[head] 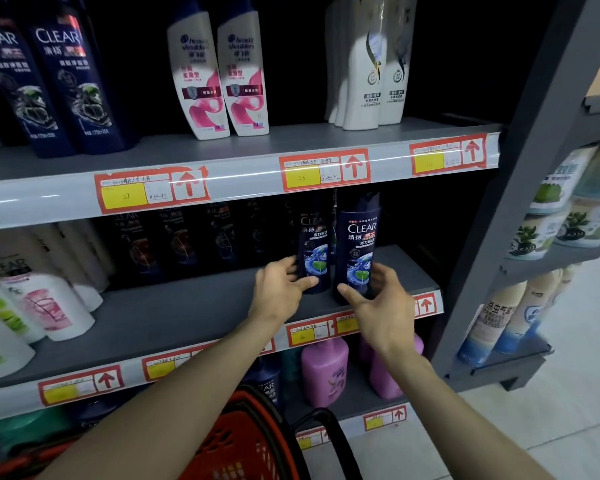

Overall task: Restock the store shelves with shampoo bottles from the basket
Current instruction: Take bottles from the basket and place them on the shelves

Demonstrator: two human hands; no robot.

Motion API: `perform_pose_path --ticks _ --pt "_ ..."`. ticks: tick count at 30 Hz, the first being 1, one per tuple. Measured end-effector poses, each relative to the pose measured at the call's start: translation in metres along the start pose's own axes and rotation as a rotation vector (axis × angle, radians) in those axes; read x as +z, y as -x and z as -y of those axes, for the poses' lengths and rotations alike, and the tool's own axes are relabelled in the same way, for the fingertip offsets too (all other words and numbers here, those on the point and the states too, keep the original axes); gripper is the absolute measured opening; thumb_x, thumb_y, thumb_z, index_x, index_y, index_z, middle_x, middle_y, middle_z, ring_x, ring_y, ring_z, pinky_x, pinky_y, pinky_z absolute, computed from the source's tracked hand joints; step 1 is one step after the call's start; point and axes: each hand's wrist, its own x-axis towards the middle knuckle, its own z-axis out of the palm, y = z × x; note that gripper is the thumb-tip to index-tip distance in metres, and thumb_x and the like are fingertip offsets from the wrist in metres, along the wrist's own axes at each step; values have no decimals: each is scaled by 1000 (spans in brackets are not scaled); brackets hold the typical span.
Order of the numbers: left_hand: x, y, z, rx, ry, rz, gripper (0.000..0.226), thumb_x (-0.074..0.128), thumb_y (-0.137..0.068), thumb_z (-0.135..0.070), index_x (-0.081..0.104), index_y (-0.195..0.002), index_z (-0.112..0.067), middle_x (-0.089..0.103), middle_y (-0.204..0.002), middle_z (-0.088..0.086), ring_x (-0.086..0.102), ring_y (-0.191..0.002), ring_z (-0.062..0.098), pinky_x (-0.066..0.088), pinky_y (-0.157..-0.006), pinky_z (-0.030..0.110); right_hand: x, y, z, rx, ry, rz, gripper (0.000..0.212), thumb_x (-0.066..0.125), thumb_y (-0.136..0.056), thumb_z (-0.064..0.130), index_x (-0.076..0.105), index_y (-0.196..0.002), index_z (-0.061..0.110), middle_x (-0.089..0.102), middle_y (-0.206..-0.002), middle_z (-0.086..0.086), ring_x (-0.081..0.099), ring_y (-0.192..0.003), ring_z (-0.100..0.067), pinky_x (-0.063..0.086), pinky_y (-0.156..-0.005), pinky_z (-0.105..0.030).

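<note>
Red basket (243,441) nearest; left grip (284,289) pinches left Clear bottle (314,261), right grip (381,303) clasps right Clear bottle (359,251); I'd seat both upright, labels forward, at shelf (187,317) right front edge.

Price labels (151,190): red border, yellow panel, red up-arrow. The handwritten figures are mostly unreadable.

Top row, left to right:
- two dark blue CLEAR bottles (80,88), upright
- two white bottles with a pink swirl (198,74), upright and touching
- a group of white bottles with a gold-and-dark emblem (364,74)

Middle row, far left: white bottles with pink and green labels (45,303), blurred.

Bottom row: purple bottles (324,372), upright.

To the right stands a grey side rack (520,188). Its upper tier carries pale packs (534,237) printed with green leaves and black coils. Its lower tier carries cream bottles with blue bases (489,327). Pale floor (551,427) lies beyond the rack.
</note>
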Motion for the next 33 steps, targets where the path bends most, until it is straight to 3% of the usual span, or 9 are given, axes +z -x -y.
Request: perform_pose_path --ticks 3,7,11,16,22,26,30,33 --pt "11 -15 2 0 3 -22 63 88 -82 -22 63 -139 -13 68 -108 -16 69 -105 4 55 -95 24 6 -2 -4 -7 82 -75 67 80 -80 58 61 -133 22 74 -118 7 68 -111 -14 56 -92 -36" --pt "23 -33 4 -8 4 -24 67 89 -80 -27 63 -139 -10 73 -125 1 67 -107 4 53 -91 18 17 -2 -9 -39 159 -146 69 73 -82 64 62 -136 22 75 -115 2 69 -107 -19 58 -88 -39" --pt "24 -41 9 -40 26 -7 61 91 -77 -25 68 -130 -7 76 -116 2 67 -89 -6 50 -72 1 21 -6 -9 -29 157 -158 68 73 -83 62 62 -136 21 75 -114 2 68 -106 -18 58 -87 -37" --pt "21 -40 17 -38 55 12 48 90 -78 -12 73 -123 -6 73 -92 -16 70 -83 -12 55 -75 7 21 -5 -12 -26 151 -164 63 73 -87 56 61 -138 23 74 -119 1 68 -110 -17 57 -89 -34" --pt "31 -37 10 9 73 34 46 91 -76 -18 77 -118 -10 79 -103 -5 74 -95 0 61 -90 25 21 -7 -16 -63 210 -111 65 67 -91 56 57 -145 22 69 -123 -4 61 -116 -22 52 -93 -34" --pt "35 -41 6 -15 52 22 42 90 -78 -20 77 -117 -13 79 -103 -4 74 -98 4 60 -92 27 22 -8 -19 -114 217 -75 62 65 -93 54 57 -146 23 63 -135 1 49 -125 -18 44 -105 -33" --pt "35 -43 6 -33 50 27 38 89 -78 -18 77 -114 -12 78 -98 -7 75 -92 4 61 -88 25 25 -11 -18 -112 291 -55 66 61 -95 54 52 -149 19 57 -131 -1 45 -122 -19 39 -106 -32" --pt "31 -43 9 -50 61 48 40 89 -79 -16 76 -117 -10 79 -107 0 75 -94 5 60 -87 21 28 -8 -15 -97 288 -90 70 66 -93 51 50 -150 12 61 -129 -4 48 -121 -22 41 -106 -38"
